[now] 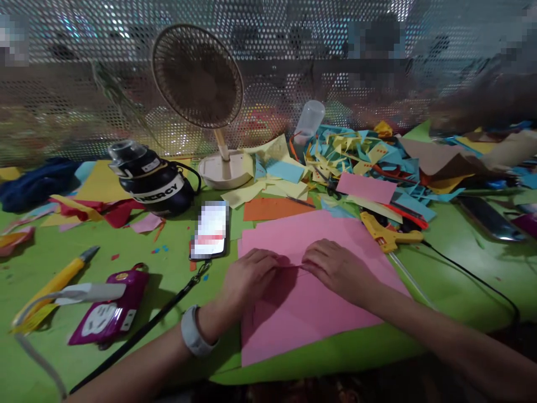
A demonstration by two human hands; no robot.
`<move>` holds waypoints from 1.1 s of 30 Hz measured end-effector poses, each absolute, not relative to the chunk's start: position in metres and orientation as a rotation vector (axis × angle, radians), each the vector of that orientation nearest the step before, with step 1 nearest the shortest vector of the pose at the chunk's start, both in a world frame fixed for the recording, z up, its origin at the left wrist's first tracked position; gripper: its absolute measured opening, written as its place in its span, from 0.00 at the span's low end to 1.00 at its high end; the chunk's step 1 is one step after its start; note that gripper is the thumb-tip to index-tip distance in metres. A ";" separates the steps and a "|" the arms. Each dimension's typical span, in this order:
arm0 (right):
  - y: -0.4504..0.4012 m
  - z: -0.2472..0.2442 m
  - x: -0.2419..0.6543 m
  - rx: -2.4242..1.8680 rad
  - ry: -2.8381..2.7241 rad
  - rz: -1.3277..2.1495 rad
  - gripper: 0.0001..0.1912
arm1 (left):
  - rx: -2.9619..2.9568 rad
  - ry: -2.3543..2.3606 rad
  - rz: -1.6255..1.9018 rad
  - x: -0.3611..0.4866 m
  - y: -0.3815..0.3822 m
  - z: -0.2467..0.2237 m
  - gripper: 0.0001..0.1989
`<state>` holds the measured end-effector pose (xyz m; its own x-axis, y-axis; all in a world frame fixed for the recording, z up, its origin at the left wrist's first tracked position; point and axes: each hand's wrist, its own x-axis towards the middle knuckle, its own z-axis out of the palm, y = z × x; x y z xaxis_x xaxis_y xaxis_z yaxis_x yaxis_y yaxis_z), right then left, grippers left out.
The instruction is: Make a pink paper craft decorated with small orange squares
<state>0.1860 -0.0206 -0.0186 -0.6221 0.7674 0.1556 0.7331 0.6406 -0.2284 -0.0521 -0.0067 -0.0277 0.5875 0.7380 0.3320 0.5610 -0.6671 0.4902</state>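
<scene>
Several large sheets of pink paper (327, 302) lie in a slightly uneven stack at the front of the green table. Over the middle of the stack, my left hand (251, 274) has its fingers bent and pressed together on a raised pink edge. A short way to the right, my right hand (335, 268) pinches the same edge, its fingertips close to those of the left. Whether the edge is a fold or a separate small sheet is hard to tell. My left wrist wears a grey band (196, 333).
A phone (210, 229) with a lit screen lies left of the stack, near a black bottle (155, 179) and a fan (224, 168). Behind are coloured paper scraps (356, 151). A yellow glue gun (388, 235) sits to the right; a purple packet (111, 308) lies left.
</scene>
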 end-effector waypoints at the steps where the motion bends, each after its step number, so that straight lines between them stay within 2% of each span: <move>1: -0.019 -0.017 0.186 -1.237 -2.608 0.241 0.11 | 2.433 1.090 0.756 -0.052 -0.005 -0.027 0.08; 8: -0.008 -0.011 0.186 -1.432 -2.417 0.554 0.10 | 2.074 1.252 0.643 -0.058 0.001 -0.020 0.05; 11: -0.004 -0.009 0.187 -1.469 -2.386 0.639 0.09 | 2.024 1.264 0.576 -0.068 0.005 -0.017 0.06; 15: -0.003 -0.007 0.188 -1.521 -2.372 0.657 0.10 | 2.042 1.290 0.497 -0.084 0.007 -0.014 0.11; 19: -0.006 -0.007 0.187 -1.548 -2.372 0.639 0.10 | 2.095 1.320 0.423 -0.102 0.009 -0.008 0.11; 25: -0.007 -0.007 0.190 -1.577 -2.352 0.622 0.10 | 2.463 1.489 0.265 -0.109 0.007 0.015 0.12; 28: -0.005 -0.010 0.193 -1.597 -2.317 0.607 0.10 | 2.716 1.417 0.425 -0.081 -0.008 0.013 0.19; 33: -0.001 -0.015 0.195 -1.618 -2.269 0.624 0.08 | 2.865 1.092 0.416 -0.022 -0.036 -0.022 0.49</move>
